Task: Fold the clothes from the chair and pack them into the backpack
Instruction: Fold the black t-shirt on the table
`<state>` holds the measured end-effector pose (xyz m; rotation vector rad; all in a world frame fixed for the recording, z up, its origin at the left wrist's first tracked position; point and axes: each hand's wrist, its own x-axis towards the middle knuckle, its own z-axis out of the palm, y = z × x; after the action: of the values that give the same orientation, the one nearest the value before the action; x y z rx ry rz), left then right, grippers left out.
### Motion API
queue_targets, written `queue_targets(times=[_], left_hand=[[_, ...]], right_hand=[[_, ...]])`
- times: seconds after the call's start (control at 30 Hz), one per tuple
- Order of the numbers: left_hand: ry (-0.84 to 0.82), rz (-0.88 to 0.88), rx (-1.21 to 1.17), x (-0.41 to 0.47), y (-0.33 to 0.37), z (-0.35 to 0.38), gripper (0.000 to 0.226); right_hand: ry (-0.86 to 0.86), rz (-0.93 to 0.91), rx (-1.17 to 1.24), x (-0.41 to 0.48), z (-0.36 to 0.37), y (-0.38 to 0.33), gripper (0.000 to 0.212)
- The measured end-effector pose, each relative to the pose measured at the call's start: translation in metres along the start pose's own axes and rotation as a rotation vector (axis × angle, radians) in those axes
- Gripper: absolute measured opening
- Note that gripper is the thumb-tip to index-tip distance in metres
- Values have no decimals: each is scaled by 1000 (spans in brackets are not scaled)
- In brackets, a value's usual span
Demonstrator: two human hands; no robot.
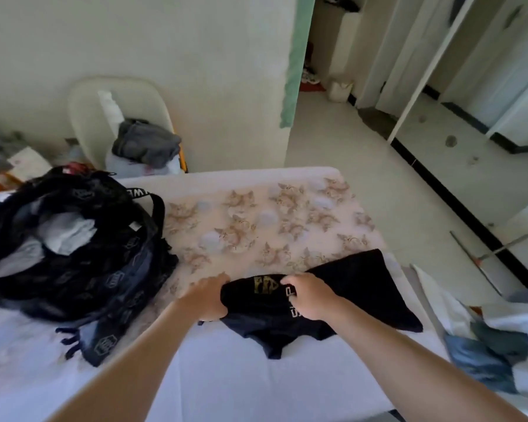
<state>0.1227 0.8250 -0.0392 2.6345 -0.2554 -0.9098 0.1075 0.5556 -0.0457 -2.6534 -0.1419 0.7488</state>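
Clothes on the bed point(226, 376): one black shirt point(333, 300) lies near the bed's right side, partly folded, its long axis running from lower left to upper right, with one corner pointing toward the far right edge. It carries a gold emblem and white lettering, too covered and blurred to read fully. Both hands grip it: the left hand point(208, 298) has its fingers curled around the shirt's left edge, and the right hand point(310, 295) is closed on a pinch of cloth beside the lettering. One black backpack point(73, 248) lies open on the bed's left side, light grey cloth showing inside; its strap bears white letters, only "WE" legible. One pale chair point(83, 117) stands beyond the bed by the wall, holding a grey garment point(147, 141) atop lighter ones. More blue and white cloth point(485, 354) is heaped at the right edge.
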Motion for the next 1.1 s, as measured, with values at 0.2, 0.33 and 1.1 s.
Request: queue_targets(times=[0.2,0.33,1.1], left_hand=[[147,-35,184,12,2,13,43],[463,43,29,21,-1,-17,29],[392,-157,-126,50,-9,24,58]], right_hand=[[107,-106,-473,41,7,24,61],[311,-200,-330,50,-12,28,23],[173,-3,-113,100,-6,7,63]])
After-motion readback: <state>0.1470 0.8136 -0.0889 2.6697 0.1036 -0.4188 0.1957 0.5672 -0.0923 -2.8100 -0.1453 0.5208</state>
